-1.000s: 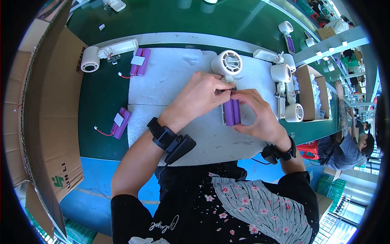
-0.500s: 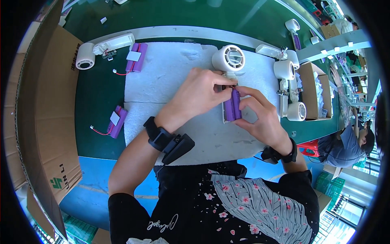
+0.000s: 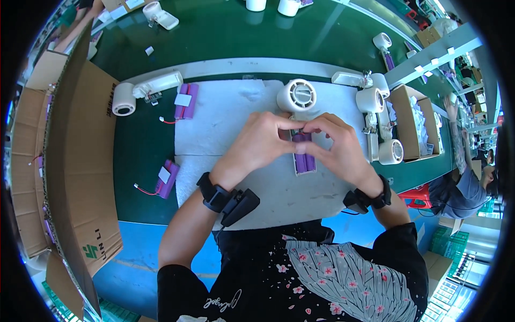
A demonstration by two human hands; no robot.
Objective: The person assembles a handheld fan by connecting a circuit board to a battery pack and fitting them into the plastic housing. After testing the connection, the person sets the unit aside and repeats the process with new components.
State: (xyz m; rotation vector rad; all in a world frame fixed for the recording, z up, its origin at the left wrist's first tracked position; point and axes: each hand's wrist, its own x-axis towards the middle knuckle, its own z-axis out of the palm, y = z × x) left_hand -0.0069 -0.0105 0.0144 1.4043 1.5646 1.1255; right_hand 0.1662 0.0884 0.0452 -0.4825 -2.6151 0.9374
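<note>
A white handheld fan (image 3: 296,95) lies on the foam sheet in front of me, its round head pointing away. Its handle is open, and a purple two-cell battery pack (image 3: 304,162) sits in the handle shell. My left hand (image 3: 260,140) comes from the left, thumb and forefinger pinched at the neck between fan head and battery. From the right, my right hand (image 3: 343,144) curls over the same spot, its thumb across the upper end of the battery pack. Both sets of fingertips nearly meet; whatever small part they grip is hidden.
Two purple battery packs with leads (image 3: 186,102) (image 3: 167,178) lie at left, near a white fan (image 3: 124,99). More open fans (image 3: 370,100) lie at right beside a carton (image 3: 406,126) of white pieces. A tall cardboard box (image 3: 91,161) borders the left. A co-worker (image 3: 466,182) sits far right.
My right hand has moved off the battery pack's side up to its top end, beside my left fingertips. The battery now sits lined up within the handle. The view has shifted slightly.
</note>
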